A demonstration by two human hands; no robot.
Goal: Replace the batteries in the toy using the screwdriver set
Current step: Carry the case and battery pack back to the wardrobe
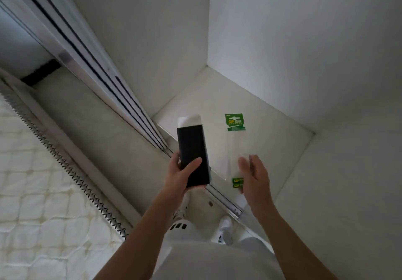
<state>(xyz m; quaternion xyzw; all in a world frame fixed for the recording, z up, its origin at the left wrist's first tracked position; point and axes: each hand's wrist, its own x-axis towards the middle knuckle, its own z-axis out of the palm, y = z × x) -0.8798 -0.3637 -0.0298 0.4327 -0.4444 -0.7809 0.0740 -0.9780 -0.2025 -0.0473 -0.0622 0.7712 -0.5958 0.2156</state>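
Head view, looking steeply down into a white cupboard recess with sliding-door tracks along its front edge.

Left hand (183,174): closed around the lower end of a flat black rectangular case (192,155), thumb laid across the front face, fingers wrapped behind. The case is held upright and slightly tilted, above the door track at the recess edge. A white block (188,120) projects from its top end; whether this is an inner tray slid partly out or a separate item behind cannot be told. The case is presumed to be the screwdriver set, though no marking is legible.

Right hand (253,176): open, fingers loosely spread and slightly curled, palm turned towards the left. Nothing is gripped. It is positioned just over the lower end of a clear plastic blister pack with a green printed header card (235,122), which lies flat on the white shelf floor (278,140) of the recess. Two small green-labelled batteries (237,182) are seen at the pack's near end, just beside the palm; contact with the hand cannot be confirmed.

The pack lies to the right of the black case, its header well beyond the right fingertips.

A quilted white mattress (43,192) with a zip edge is noted at lower left. White trousers and white shoes are visible below the arms.
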